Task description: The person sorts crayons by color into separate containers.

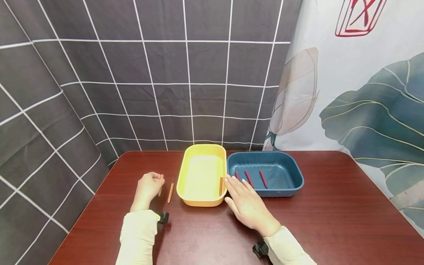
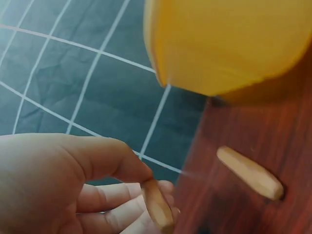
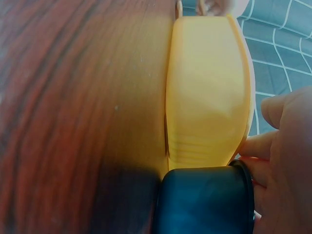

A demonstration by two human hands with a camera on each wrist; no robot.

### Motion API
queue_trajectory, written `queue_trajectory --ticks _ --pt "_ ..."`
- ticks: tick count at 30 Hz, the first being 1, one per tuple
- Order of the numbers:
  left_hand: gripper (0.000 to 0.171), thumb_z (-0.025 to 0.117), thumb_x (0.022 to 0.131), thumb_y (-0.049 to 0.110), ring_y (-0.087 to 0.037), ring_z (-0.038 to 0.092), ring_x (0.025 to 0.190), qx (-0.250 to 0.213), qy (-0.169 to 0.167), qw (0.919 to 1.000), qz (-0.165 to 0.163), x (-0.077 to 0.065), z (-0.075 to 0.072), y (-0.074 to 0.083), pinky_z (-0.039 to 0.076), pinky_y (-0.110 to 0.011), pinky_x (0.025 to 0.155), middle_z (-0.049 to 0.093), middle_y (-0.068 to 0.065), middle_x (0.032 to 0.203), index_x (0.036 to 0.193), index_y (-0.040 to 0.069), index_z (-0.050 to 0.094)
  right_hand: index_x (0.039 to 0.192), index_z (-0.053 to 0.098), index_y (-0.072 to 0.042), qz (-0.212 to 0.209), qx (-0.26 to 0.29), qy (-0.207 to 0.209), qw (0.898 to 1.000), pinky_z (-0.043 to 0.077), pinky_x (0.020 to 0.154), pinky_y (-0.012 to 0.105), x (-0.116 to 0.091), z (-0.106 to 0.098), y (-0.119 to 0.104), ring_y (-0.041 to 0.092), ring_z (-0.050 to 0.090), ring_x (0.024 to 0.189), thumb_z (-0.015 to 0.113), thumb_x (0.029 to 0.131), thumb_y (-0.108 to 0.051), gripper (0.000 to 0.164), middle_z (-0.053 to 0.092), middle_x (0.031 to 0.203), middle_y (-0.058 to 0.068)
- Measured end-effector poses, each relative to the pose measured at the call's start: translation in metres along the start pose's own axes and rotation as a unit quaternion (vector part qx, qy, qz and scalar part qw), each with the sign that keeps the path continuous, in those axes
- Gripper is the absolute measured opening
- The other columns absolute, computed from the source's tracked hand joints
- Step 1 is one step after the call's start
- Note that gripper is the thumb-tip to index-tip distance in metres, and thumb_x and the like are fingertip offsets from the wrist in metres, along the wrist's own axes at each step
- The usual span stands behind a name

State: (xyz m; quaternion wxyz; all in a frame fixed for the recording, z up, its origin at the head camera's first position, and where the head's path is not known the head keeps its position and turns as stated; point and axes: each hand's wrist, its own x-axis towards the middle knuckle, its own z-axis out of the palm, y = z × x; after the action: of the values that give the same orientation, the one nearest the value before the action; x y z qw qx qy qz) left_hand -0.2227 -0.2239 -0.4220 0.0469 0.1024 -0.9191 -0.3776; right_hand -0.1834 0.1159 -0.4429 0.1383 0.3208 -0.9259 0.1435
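My left hand pinches a short, faceted, orange crayon-like stick between thumb and fingers, left of the yellow bin. A second orange stick lies on the table between that hand and the bin. Inside the yellow bin, another orange stick lies along the right wall. My right hand has its fingers extended, fingertips at the adjoining rims of the yellow bin and the blue bin. Three dark red sticks lie in the blue bin, partly behind the fingers.
Both bins stand side by side at the back of the reddish-brown table. Behind the table hangs a dark grey cloth with white grid lines. A pale leaf-patterned curtain hangs at the right.
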Motion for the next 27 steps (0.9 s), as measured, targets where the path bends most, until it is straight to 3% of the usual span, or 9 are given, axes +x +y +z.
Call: queue_trajectory --ticks 5,8,11,14,19,23,27 --pt "0.030 0.059 0.094 0.009 -0.024 0.069 0.079 -0.100 -0.025 0.9947 0.001 0.002 0.001 0.003 0.058 -0.033 0.075 0.073 -0.016 0.084 0.116 -0.011 0.066 0.151 0.046 0.000 0.000 -0.003 0.000 1.000 0.030 0.118 0.052 0.000 0.001 0.001 0.031 0.040 0.145 0.054 0.104 -0.029 0.056 0.045 0.156 0.014" --pt "0.032 0.057 0.098 0.007 -0.028 0.072 0.089 -0.183 -0.055 0.9814 -0.008 0.002 0.001 0.006 0.061 -0.037 0.082 0.072 -0.023 0.099 0.121 -0.015 0.062 0.151 0.046 0.000 0.000 -0.004 0.001 1.000 0.030 0.118 0.052 -0.001 0.002 0.002 0.031 0.039 0.146 0.054 0.104 -0.030 0.056 0.045 0.156 0.013" --pt "0.035 0.056 0.100 0.007 -0.033 0.072 0.099 -0.245 -0.081 0.9662 -0.014 0.002 0.000 0.010 0.060 -0.032 0.082 0.069 -0.028 0.110 0.127 -0.016 0.059 0.150 0.046 0.000 -0.004 -0.004 0.005 1.000 0.030 0.118 0.052 -0.001 0.002 0.002 0.031 0.040 0.145 0.054 0.104 -0.029 0.055 0.045 0.156 0.014" --pt "0.038 0.058 0.101 0.010 -0.031 0.072 0.100 -0.276 -0.100 0.9558 -0.012 0.002 -0.001 0.014 0.059 -0.025 0.079 0.067 -0.028 0.116 0.131 -0.014 0.057 0.150 0.046 0.000 -0.004 -0.004 0.007 1.000 0.029 0.119 0.051 -0.001 0.002 0.003 0.031 0.039 0.146 0.054 0.104 -0.029 0.055 0.045 0.156 0.014" --pt "0.043 0.059 0.102 0.010 -0.019 0.071 0.096 -0.315 -0.124 0.9410 0.002 -0.002 0.000 0.023 0.058 -0.024 0.082 0.067 -0.024 0.119 0.136 -0.014 0.053 0.152 0.044 -0.001 0.006 0.001 -0.012 1.000 0.026 0.121 0.050 0.000 0.002 0.002 0.030 0.037 0.147 0.052 0.105 -0.031 0.056 0.043 0.158 0.013" --pt "0.042 0.059 0.102 0.010 -0.016 0.070 0.098 -0.336 -0.125 0.9335 0.008 -0.004 0.007 0.032 0.057 -0.029 0.089 0.067 -0.023 0.122 0.136 -0.013 0.054 0.153 0.043 -0.002 0.009 0.003 -0.019 1.000 0.025 0.121 0.050 0.000 0.000 0.002 0.030 0.035 0.148 0.051 0.105 -0.032 0.057 0.042 0.159 0.012" --pt "0.041 0.060 0.101 0.010 -0.019 0.069 0.101 -0.343 -0.125 0.9311 0.007 -0.006 0.017 0.041 0.056 -0.033 0.094 0.066 -0.024 0.126 0.135 -0.011 0.056 0.152 0.045 -0.001 0.005 0.006 -0.009 1.000 0.027 0.120 0.050 0.000 0.000 0.002 0.031 0.038 0.147 0.053 0.105 -0.031 0.056 0.043 0.157 0.013"
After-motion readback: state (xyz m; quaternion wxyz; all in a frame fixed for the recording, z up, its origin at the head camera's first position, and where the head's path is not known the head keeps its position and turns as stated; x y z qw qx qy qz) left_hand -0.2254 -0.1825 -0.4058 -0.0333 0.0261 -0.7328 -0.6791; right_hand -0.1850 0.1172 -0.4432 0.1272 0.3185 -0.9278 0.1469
